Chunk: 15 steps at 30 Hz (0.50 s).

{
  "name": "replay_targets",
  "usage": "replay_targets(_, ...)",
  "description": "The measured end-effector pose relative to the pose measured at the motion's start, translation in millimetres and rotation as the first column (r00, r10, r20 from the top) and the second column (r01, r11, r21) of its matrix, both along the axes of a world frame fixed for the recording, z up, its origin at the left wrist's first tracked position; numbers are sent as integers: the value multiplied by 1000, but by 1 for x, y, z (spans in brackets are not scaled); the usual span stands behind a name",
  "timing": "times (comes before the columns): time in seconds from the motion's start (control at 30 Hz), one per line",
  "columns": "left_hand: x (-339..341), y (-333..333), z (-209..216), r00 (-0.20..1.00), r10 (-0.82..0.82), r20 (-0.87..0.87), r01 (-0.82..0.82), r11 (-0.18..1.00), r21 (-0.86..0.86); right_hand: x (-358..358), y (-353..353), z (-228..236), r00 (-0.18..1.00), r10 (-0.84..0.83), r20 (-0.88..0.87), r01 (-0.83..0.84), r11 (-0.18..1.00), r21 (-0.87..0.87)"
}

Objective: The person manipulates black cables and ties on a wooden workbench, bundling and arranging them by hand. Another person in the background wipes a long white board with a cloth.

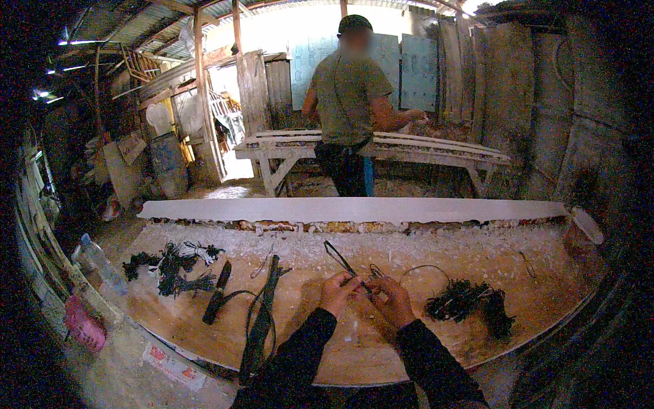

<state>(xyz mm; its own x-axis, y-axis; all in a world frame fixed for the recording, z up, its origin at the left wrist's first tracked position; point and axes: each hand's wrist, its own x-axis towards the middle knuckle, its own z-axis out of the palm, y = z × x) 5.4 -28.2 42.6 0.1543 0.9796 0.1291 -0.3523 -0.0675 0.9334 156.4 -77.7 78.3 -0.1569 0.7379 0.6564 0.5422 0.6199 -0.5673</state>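
Observation:
My left hand (338, 294) and my right hand (391, 304) are close together over the middle of the wooden table, both closed on a thin dark cord (336, 253). Its narrow loop sticks up and away to the left above my left fingers. Another thin dark cord (429, 267) curves on the table just beyond my right hand. Left of my hands lie a long dark strip (261, 327) and a dark stick-like tool with a thicker handle (216, 294); its exact kind is unclear. Bundles of dark cords lie at the left (176, 266) and right (469, 303).
A long white plaster-like strip (354, 210) spans the table's far edge, with white crumbs before it. A clear plastic bottle (99, 262) is at the left, a white-rimmed container (586, 228) at the right. Beyond, a person (349, 95) stands by a white-topped bench (436, 147).

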Motion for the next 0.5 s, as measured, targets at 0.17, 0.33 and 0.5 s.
replay_targets(0.17,-1,1,-1,998,-32,-61,32,999,3,-1,-4,4,1000,-27,9,27,1000,0)
replay_targets(0.33,0,3,-4,994,-19,-111,21,1000,20,1,-3,2,999,-32,9,32,999,17)
replay_targets(0.5,1,4,-10,991,-32,-133,40,997,62,2,-1,-7,970,-45,-238,9,988,-151)
